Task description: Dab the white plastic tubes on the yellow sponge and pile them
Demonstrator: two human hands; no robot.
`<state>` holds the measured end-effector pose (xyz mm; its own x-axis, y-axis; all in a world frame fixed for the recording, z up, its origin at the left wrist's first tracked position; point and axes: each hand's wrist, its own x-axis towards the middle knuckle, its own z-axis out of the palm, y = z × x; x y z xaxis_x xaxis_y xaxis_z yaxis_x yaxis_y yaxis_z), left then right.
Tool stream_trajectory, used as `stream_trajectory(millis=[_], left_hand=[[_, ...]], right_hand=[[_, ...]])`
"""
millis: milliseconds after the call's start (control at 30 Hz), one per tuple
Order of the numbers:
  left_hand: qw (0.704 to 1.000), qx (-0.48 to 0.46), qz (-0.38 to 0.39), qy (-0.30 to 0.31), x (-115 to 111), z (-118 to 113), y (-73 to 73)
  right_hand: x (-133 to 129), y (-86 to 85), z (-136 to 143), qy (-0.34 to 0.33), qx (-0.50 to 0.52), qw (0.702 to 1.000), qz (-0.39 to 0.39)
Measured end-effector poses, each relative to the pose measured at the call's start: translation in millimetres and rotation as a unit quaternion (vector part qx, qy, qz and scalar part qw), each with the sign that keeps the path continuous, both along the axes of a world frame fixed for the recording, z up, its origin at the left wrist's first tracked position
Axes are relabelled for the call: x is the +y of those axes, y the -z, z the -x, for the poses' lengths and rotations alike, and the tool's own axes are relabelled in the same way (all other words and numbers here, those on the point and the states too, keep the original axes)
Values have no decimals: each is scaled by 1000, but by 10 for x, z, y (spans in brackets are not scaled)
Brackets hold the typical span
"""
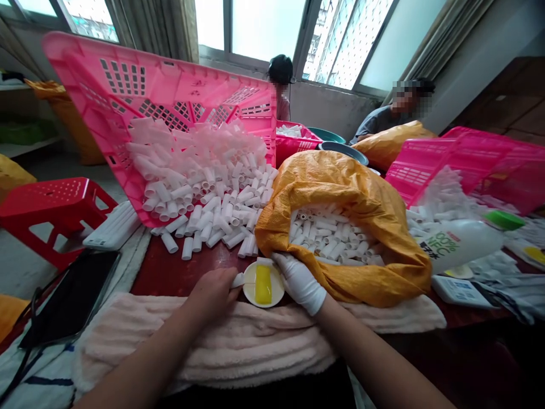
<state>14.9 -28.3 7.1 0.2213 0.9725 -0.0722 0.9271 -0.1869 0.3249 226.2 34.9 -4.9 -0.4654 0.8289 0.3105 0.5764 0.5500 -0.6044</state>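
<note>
White tube (238, 280) at left rim of small white dish (277, 288), long axis roughly crosswise, one end pointing over the dish. Left hand (215, 292), bare, pinches it between thumb and fingers. Right hand (300, 281), white-gloved, fingertips bunched at dish's upper right; cannot tell whether they grip the second tube (264, 261) lying crosswise at its far rim. Dish holds one yellow pad (263, 286), long axis running away from the wearer. Right of and beyond dish: one orange sack (366, 287), mouth open, full of loose white tubes (336, 236), too many to count. Left of and beyond dish: one large pink basket (91, 94), tipped, heaped tubes (225, 193) spilling out, likewise uncountable. Far right of dish: one green-capped bottle (468, 243). Far left: one red stool (55, 201). Well beyond: two people (377, 122).
</note>
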Motion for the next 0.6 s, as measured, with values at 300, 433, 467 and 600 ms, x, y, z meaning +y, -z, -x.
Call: stream_trajectory(millis=[300,433,467,600], left_hand=[[1000,-15,1,-6,-14,-19,-18],[1000,-13,6,-4,-17,-22,-12],[1000,-12,8,-4,-16,-22,-11],[1000,-15,4,-5,-9,-18,-1]], right_hand=[[-115,-13,15,-16,44,999,22],[-127,23,-5,-20,38,999,8],[-127,34,-13,-8,35,999,7],[-138,31,-16,-1,26,1000,10]])
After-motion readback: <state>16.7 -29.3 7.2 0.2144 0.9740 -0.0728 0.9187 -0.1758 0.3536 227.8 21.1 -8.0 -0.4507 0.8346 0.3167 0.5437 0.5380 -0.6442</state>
